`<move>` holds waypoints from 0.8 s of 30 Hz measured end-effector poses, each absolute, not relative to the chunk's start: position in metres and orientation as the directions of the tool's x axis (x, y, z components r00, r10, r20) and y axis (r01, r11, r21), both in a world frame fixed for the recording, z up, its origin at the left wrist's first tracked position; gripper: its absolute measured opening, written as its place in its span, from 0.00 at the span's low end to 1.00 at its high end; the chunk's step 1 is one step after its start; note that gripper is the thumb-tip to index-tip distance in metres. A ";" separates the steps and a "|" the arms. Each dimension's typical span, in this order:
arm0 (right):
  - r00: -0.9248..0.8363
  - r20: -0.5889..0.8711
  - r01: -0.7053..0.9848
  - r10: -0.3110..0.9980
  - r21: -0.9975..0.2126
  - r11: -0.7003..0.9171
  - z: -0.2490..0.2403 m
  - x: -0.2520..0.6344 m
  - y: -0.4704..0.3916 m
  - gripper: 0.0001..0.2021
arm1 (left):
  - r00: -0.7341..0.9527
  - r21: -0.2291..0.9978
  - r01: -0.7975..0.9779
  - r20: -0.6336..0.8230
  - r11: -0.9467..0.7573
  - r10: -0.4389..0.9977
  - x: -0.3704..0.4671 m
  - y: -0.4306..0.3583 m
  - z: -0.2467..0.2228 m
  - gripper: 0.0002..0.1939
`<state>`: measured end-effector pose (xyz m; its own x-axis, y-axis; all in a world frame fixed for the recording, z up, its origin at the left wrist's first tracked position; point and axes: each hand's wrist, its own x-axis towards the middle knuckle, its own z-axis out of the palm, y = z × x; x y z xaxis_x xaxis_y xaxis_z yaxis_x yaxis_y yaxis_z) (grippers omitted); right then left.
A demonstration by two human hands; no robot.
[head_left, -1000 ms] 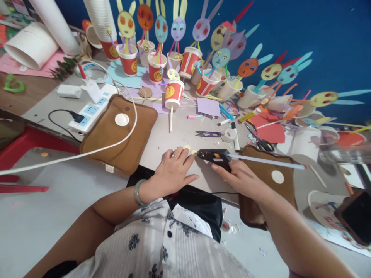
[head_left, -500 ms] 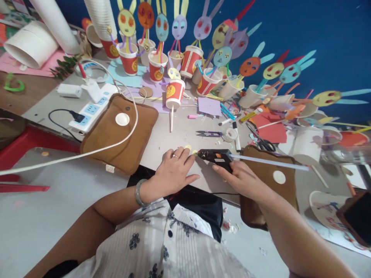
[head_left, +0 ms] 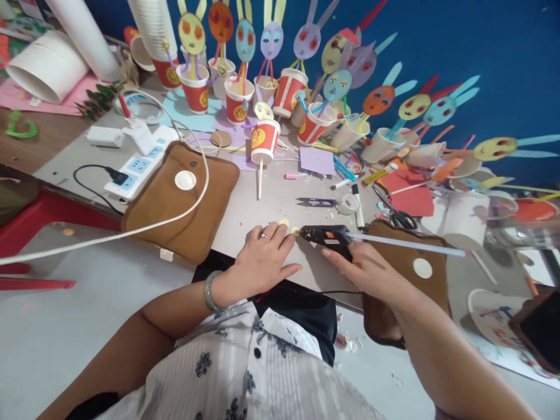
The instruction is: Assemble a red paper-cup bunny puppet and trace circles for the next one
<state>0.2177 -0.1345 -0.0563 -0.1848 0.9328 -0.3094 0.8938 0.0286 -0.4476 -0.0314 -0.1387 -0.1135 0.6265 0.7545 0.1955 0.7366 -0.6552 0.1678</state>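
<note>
Near the centre of the frame, the right hand (head_left: 365, 265) is closing around a black glue gun (head_left: 324, 235), whose nozzle is pointing left and whose pale glue stick (head_left: 406, 244) is extending to the right. The left hand (head_left: 265, 262) is lying palm down on the tabletop (head_left: 275, 192), fingers slightly spread, their tips reaching two small yellow discs (head_left: 284, 223). The nozzle is meeting, or almost meeting, the right-hand disc; the view is too small to be certain. Above the gun, snips (head_left: 315, 202) are lying beside a tape roll (head_left: 349, 203) and a marker (head_left: 357, 207). A red cup (head_left: 264, 140) is standing at upper centre. Brown pouches (head_left: 179, 204) are flanking the hands, and a power strip (head_left: 142, 166) is lying at left.
</note>
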 end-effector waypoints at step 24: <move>-0.220 -0.258 0.886 0.941 -0.456 0.082 -0.051 0.213 -0.131 0.23 | 0.619 0.167 0.738 0.218 -0.654 0.755 -0.030 -0.139 -0.114 0.29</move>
<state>0.2132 -0.1314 -0.0508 -0.2202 0.9407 -0.2581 0.8860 0.0822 -0.4563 -0.0304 -0.1385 -0.1142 0.6190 0.7546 0.2176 0.7380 -0.6537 0.1673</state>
